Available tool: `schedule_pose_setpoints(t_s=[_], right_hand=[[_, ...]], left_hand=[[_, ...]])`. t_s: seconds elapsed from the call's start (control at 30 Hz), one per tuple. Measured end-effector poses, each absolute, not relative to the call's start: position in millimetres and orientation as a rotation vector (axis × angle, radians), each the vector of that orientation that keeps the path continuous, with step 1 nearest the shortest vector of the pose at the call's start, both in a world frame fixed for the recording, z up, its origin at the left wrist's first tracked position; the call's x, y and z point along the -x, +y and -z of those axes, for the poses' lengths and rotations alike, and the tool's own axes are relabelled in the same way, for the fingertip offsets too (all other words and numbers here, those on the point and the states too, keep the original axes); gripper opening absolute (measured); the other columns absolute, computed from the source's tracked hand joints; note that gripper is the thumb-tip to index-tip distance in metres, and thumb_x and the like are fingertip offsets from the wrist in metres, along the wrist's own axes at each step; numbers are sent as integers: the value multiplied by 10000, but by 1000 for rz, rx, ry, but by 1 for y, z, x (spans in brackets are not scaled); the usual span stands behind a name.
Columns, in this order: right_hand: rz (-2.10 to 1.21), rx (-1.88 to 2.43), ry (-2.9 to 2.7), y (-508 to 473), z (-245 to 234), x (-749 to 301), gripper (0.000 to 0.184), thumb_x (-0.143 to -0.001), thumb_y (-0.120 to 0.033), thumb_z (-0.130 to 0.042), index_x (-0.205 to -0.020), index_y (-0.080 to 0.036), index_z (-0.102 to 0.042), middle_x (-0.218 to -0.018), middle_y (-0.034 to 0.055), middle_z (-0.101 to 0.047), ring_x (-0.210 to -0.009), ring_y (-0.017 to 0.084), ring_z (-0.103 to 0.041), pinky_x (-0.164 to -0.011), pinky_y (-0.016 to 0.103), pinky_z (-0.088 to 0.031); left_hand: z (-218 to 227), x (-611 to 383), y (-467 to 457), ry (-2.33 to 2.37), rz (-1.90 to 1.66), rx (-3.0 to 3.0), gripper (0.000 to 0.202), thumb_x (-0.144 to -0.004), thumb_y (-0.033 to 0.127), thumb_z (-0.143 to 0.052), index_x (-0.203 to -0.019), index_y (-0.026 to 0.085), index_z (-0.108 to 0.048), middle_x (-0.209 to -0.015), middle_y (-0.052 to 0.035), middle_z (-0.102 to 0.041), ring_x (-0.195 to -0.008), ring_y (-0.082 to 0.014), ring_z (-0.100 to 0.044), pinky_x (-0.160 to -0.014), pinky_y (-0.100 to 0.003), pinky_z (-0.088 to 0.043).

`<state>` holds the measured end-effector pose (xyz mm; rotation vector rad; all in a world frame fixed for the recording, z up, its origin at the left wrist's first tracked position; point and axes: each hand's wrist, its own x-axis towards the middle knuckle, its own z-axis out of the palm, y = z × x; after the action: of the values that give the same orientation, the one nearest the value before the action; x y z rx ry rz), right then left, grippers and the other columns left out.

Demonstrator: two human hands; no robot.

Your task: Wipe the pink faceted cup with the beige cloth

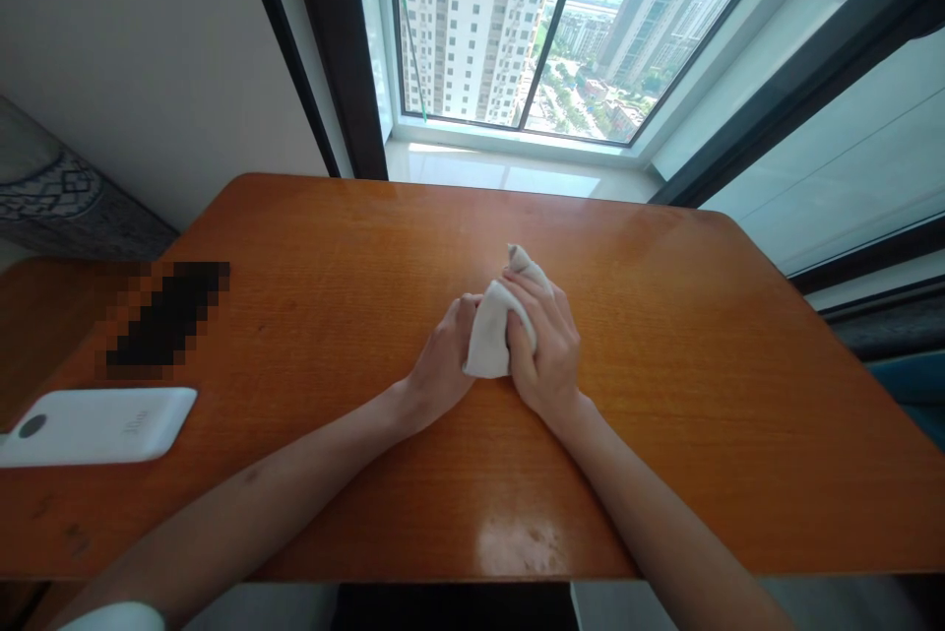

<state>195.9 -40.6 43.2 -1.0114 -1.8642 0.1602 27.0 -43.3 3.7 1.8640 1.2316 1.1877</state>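
Observation:
A folded white cloth (488, 334) is bunched between my hands above the middle of the wooden table (354, 277). My right hand (547, 347) is closed round it, thumb toward me and fingers over the far side. One corner of the cloth sticks up beyond the knuckles. My left hand (441, 363) is curled closed against the left side of the cloth. The cloth covers its fingertips, so what they grip, if anything, is hidden.
At the left edge lies a white rounded slab-like device (103, 426) with a dark round spot. Behind it is a dark pixelated shape (169, 316). A patterned grey cushion-like thing (74, 193) stands beyond the table's left side. A window (517, 31) rises behind the far edge.

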Motion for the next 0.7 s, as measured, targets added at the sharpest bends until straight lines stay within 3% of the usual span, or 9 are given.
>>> schedule_pose_setpoints(t_s=[0.1,0.17,0.27,0.37,0.47,0.6,0.7], right_hand=[[-651,1235,-1345,-31,-36,-201,402,-1106,-458,-486,-1134,-208,-799,-1112,75,-829,-1002,241,-735,-928,403,-589],[-872,1304,-1081,-26,-29,-205,422,-1038,-530,-562,-851,-195,-736,-793,14,-735,-711,176,-592,-682,325,-504],[-976,1292,-978,-20,-20,-207,403,-960,-534,-642,-722,-209,-633,-648,-39,-593,-603,130,-425,-576,294,-392],[-990,1217,-946,-20,-19,-206,343,-961,-505,-642,-804,-204,-691,-687,-40,-610,-613,129,-440,-573,281,-400],[-853,1179,-1000,-23,-24,-206,335,-1012,-477,-601,-904,-200,-756,-787,-16,-694,-678,148,-532,-652,293,-484],[-492,1126,-1345,-27,-32,-217,362,-1108,-417,-508,-1128,-220,-812,-1121,70,-814,-1014,235,-728,-953,395,-573],[-183,983,-1688,-29,-39,-228,322,-1095,-285,-538,-1272,-231,-801,-1308,125,-801,-1220,288,-743,-1090,469,-562]], left_hand=[[-9,-30,-44,1333,-1117,-1876,416,-937,269,-765,-1273,251,-520,-1245,-89,-699,-1134,-285,-710,-1004,-460,-597],[-11,-31,-44,1362,-1101,-1880,497,-895,250,-818,-1276,248,-498,-1294,-95,-685,-1201,-296,-698,-1049,-461,-581],[-12,-30,-44,1363,-1099,-1856,459,-935,282,-800,-1264,247,-481,-1299,-102,-685,-1222,-298,-697,-1042,-451,-579],[-12,-31,-43,1375,-1052,-1885,470,-957,308,-775,-1300,228,-464,-1324,-130,-681,-1233,-316,-692,-1048,-475,-577],[-11,-33,-42,1427,-997,-2016,505,-954,290,-751,-1360,200,-464,-1413,-178,-660,-1349,-363,-647,-1151,-555,-522],[-8,-35,-42,1416,-897,-2192,650,-936,294,-756,-1496,181,-446,-1625,-209,-580,-1637,-401,-435,-1328,-639,-333],[-9,-34,-42,1408,-827,-2214,701,-888,320,-822,-1497,205,-494,-1702,-202,-526,-1671,-425,-392,-1346,-687,-277]])
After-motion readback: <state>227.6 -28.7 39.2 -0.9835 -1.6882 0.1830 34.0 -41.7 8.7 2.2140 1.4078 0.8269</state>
